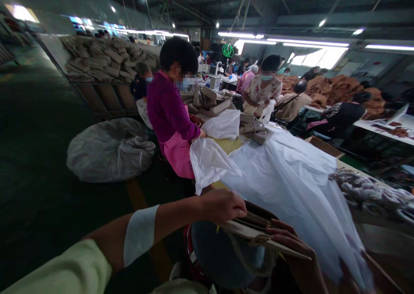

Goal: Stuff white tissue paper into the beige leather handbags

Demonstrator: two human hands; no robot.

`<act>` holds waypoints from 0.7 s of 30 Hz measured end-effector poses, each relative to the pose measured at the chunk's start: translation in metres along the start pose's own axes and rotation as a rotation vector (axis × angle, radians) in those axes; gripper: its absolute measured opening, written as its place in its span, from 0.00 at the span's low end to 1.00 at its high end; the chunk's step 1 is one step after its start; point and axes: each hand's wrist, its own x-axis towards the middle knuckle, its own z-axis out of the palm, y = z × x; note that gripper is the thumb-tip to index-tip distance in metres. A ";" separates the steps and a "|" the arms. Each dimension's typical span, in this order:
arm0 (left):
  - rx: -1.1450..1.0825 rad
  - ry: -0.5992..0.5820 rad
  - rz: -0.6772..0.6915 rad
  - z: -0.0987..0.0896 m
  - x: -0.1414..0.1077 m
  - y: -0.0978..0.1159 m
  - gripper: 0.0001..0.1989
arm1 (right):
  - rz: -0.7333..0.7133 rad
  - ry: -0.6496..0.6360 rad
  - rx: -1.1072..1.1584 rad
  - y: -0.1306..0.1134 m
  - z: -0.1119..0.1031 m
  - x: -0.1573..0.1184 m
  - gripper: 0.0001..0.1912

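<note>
A beige handbag (250, 231) with its top open lies across my lap at the bottom of the view, its strap hanging below. My left hand (223, 205), fingers curled, is at the bag's left end, closed on its upper edge. At the other end my right hand (291, 242) grips the bag's side, fingers over the rim near a small metal fitting. The bag's inside is dark. A white patch (140, 233) is wrapped round my left forearm.
White plastic sheeting (274, 169) covers the table beyond the bag. A person in purple (171, 108) stands at its left with a white bag. Beige bags (213, 102) are piled behind. A large plastic sack (110, 149) sits on the floor. Another person's hands (349, 281) show at lower right.
</note>
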 end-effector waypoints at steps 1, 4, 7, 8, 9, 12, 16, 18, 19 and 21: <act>0.119 -0.091 0.004 0.007 0.000 0.006 0.11 | -0.008 0.000 0.012 -0.001 0.003 0.000 0.18; 0.314 -0.214 0.005 0.024 -0.002 0.009 0.15 | -0.004 -0.074 0.019 0.001 -0.002 -0.003 0.22; 0.353 -0.249 -0.029 0.031 -0.008 0.006 0.20 | 0.061 -0.231 0.068 0.002 -0.024 -0.007 0.22; 0.345 -0.266 -0.055 0.030 -0.010 0.006 0.22 | 0.099 -0.242 0.090 0.001 -0.033 -0.006 0.21; 0.328 -0.279 -0.081 0.030 -0.011 0.006 0.23 | 0.142 -0.224 0.097 -0.001 -0.040 -0.003 0.20; 0.285 -0.278 -0.117 0.030 -0.013 0.009 0.25 | 0.235 -0.098 -0.036 -0.018 -0.044 0.020 0.21; 0.303 -0.211 -0.111 0.037 -0.010 0.007 0.24 | 0.217 -0.378 -0.344 -0.057 -0.005 0.065 0.29; 0.298 -0.162 -0.106 0.041 -0.008 0.002 0.22 | 0.173 -0.537 -0.490 -0.073 0.020 0.080 0.24; 0.293 -0.136 -0.099 0.043 -0.007 -0.001 0.22 | 0.157 -0.594 -0.568 -0.078 0.031 0.085 0.21; 0.297 -0.086 -0.098 0.046 -0.006 -0.005 0.21 | 0.152 -0.644 -0.695 -0.081 0.045 0.090 0.16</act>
